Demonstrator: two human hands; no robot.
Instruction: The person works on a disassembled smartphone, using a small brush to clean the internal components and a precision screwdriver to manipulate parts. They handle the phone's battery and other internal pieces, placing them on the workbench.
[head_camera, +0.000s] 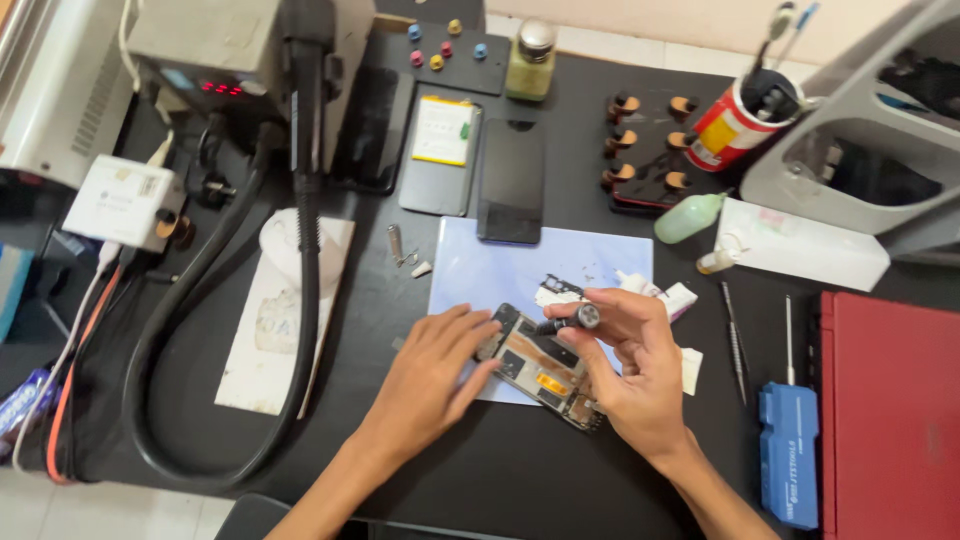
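Note:
An opened phone (540, 368) with its back removed lies on a pale blue mat (500, 270), circuit boards and an orange flex showing. My left hand (430, 380) rests flat on the phone's left edge, steadying it. My right hand (630, 365) holds a small dark screwdriver (572, 320) by its round-capped handle, tip pointing down at the phone's upper part. A small black plastic part (562, 288) lies on the mat just above the phone.
A dark phone (511, 180) and a battery-backed phone (441, 155) lie behind the mat. A hot-air station with thick black hose (300, 200) stands left. Bottles, a red tool cup (730, 125), tweezers (735, 340), a blue bit case (790, 450) and a red box (890, 400) sit right.

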